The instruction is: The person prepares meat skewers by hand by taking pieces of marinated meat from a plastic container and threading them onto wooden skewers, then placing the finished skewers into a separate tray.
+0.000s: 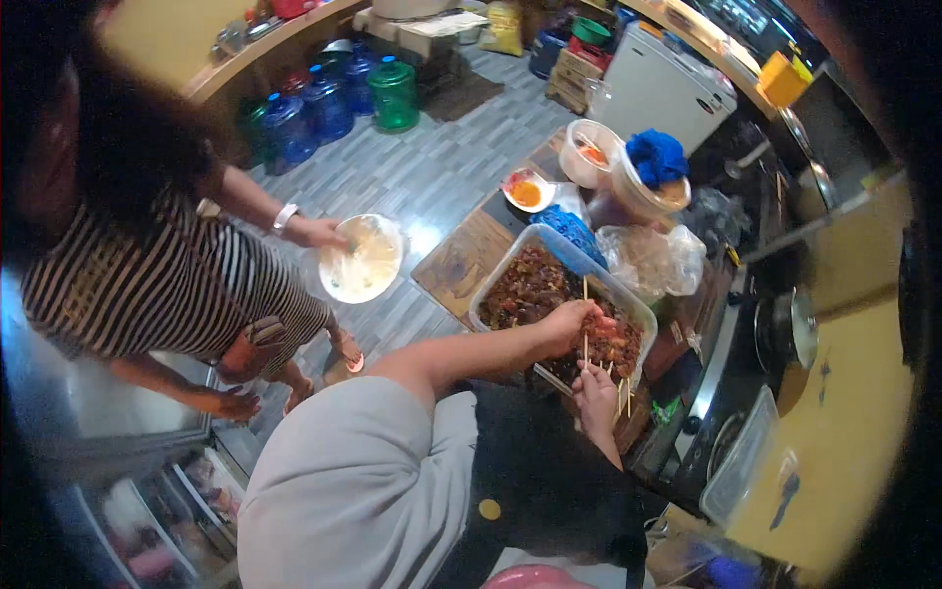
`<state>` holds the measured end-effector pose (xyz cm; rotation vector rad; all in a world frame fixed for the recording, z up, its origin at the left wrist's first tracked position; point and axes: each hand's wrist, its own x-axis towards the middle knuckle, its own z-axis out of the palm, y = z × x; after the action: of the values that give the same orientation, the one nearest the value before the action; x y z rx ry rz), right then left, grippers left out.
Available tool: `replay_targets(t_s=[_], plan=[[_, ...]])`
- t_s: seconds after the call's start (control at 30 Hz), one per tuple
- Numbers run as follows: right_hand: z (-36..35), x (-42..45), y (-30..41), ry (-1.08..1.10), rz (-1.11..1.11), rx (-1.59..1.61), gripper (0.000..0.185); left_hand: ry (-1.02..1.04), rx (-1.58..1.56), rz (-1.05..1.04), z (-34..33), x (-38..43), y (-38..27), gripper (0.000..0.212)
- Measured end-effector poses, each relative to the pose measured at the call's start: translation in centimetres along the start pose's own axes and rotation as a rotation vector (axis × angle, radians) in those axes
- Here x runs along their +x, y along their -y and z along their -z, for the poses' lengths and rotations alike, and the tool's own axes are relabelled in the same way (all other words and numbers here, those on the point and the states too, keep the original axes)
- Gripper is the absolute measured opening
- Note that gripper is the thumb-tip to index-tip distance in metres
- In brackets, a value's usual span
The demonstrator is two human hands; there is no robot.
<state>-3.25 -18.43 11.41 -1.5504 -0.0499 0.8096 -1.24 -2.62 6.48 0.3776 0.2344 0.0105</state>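
Note:
A clear plastic tub (515, 243) of dark marinated meat pieces (530, 283) stands on the table before me. My left hand (570, 325) is over the meat, its fingers closed on a reddish piece of meat (605, 326) beside a thin wooden skewer (586, 346). My right hand (595, 390) grips that skewer lower down, at the tub's near edge. The skewer stands roughly upright in the picture, its tip past my left fingers. Several more skewers (628, 397) lean at the near right corner of the tub; their upper ends are among the meat.
A person in a striped dress (243, 287) stands at left, holding a white bowl (360, 259). Beyond the tub are a saucer of orange sauce (527, 193), plastic buckets (589, 154) and clear plastic bags (651, 258). A lidded pot (798, 329) is at right; water jugs (394, 96) stand behind.

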Motion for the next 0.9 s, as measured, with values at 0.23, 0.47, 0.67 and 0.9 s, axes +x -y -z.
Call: replay_targets(t_s=[0.23, 0.47, 0.67, 0.9], plan=[[-0.8, 0.9, 0.0, -0.209, 0.309, -0.426, 0.016, -0.091, 0.112, 0.048, -2.1, -0.1, -1.5, 0.018], [-1.3, 0.6, 1.0, -0.351, 0.528, -0.737, 0.017, -0.023, 0.099, 0.129, -2.4, 0.3, -1.5, 0.031], [-1.9, 2.3, 0.9, -0.283, 0.354, -0.392, 0.015, 0.022, 0.153, 0.216, -1.5, -0.1, -0.6, 0.031], [-2.2, 2.0, 1.3, -0.254, 0.145, -0.139, 0.018, 0.180, 0.110, 0.376, -1.0, -1.1, -2.3, 0.035]])
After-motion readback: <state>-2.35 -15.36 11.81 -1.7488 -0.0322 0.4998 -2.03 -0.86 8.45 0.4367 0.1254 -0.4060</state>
